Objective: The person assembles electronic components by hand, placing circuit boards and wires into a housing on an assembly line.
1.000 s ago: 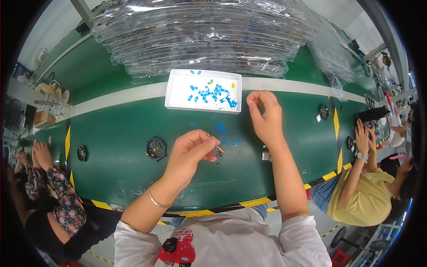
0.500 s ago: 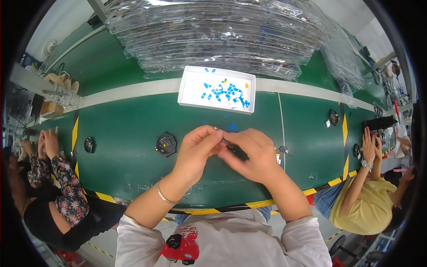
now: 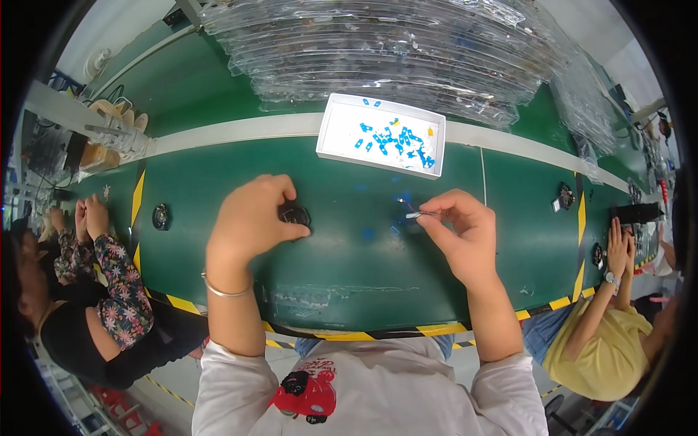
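Note:
My left hand (image 3: pixel 251 218) arches over a round black housing (image 3: pixel 294 215) lying on the green table. Its thumb and fingers are spread around the housing, which the hand partly covers; no firm grip shows. Between the thumb and fingertips of my right hand (image 3: pixel 465 231) is a small silvery part with thin wires (image 3: pixel 414 215). A red wire runs from it to a tiny pale end piece. The part's exact kind is too small to make out. Several small blue pieces and a few yellow ones lie in a shallow white box (image 3: pixel 342 149) beyond my hands.
Stacked clear plastic trays (image 3: pixel 385 54) fill the back behind a pale strip. More black housings lie at left (image 3: pixel 161 216) and right (image 3: pixel 565 196). Co-workers' hands are busy on both sides (image 3: pixel 93 218) (image 3: pixel 618 251). Yellow-black tape (image 3: pixel 349 336) edges the table.
My hands have parted from working together at the middle. The left has moved left to the black housing; the right has moved right with the small wired part. The view has shifted slightly.

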Demonstrator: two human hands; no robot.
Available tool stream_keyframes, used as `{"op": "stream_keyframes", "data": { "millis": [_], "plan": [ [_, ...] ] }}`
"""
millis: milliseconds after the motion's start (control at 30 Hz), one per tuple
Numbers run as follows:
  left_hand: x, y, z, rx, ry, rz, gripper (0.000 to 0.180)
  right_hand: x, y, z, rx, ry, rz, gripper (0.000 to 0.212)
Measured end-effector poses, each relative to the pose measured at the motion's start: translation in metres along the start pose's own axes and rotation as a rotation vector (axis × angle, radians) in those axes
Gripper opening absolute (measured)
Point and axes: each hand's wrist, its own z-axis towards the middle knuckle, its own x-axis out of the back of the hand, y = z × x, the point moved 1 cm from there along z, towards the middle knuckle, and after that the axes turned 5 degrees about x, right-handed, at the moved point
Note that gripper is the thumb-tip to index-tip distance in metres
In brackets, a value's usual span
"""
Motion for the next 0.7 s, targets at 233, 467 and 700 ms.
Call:
{"op": "stream_keyframes", "data": {
  "millis": [233,467,700],
  "plan": [
    [-0.044,0.040,0.002,-0.169,0.006,-0.373,0.041,-0.011,-0.002,-0.001,-0.062,-0.001,0.264,0.012],
    [-0.062,0.055,0.002,-0.078,-0.243,-1.146,0.024,-0.008,-0.011,-0.006,-0.088,0.013,0.228,0.011],
    [-0.058,0.074,-0.006,0.110,-0.266,-1.336,0.021,-0.012,-0.014,-0.012,0.083,0.066,-0.005,0.008]
  ]
}}
